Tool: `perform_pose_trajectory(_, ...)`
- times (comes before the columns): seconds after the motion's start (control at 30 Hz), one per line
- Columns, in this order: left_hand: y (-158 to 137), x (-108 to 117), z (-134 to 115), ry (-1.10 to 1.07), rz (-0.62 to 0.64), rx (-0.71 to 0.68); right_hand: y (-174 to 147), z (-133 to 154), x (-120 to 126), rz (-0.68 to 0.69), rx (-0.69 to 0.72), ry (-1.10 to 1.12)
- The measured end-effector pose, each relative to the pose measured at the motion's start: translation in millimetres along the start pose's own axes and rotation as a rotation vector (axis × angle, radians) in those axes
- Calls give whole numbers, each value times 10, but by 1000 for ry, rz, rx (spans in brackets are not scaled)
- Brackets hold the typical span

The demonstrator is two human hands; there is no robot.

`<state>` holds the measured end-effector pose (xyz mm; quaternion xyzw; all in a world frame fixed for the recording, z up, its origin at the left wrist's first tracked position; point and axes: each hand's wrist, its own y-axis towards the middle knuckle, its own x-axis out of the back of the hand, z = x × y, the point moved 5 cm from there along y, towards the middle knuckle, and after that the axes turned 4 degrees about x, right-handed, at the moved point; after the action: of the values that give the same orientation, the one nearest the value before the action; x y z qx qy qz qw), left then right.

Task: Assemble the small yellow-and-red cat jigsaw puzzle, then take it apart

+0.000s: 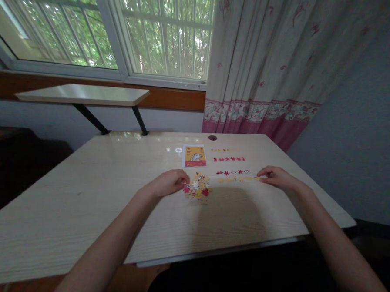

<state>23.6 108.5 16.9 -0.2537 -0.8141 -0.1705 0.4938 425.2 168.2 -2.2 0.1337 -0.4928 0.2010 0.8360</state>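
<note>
A small heap of jigsaw puzzle pieces (197, 187) in yellow, red and white lies on the desk. At its left edge is my left hand (171, 182), its fingers curled together; whatever they hold is too small to make out. My right hand (276, 177) is at the right end of a row of yellow puzzle pieces (234, 179), its thumb and fingertips pinched on a yellow puzzle piece (257, 178). Just above runs a row of red and white pieces (233, 172). Farther back are a red row (229, 159) and a thin yellow-orange row (225, 150).
Behind the heap lies a picture card (195, 156) with a white animal on yellow and red. A small white round item (178, 150) is beside it. The desk (113, 202) has a cable hole (212, 137) and a raised shelf (86, 95) at the back. A curtain (252, 57) hangs behind.
</note>
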Motion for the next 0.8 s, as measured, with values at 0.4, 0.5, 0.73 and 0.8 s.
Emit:
perform_pose_trajectory(0.4,-18,-8,38,-234,-3,38,494,1292,-21,-22,306,-22)
perform_pose_trajectory(0.5,-2,12,34,-462,-43,85,636,1696,-340,91,440,70)
perform_pose_trajectory(0.73,95,33,46,-836,-288,202,718,2135,-770,-300,635,69)
perform_pose_trajectory(0.8,114,-19,35,-884,-268,220,677,2132,-808,-416,652,58)
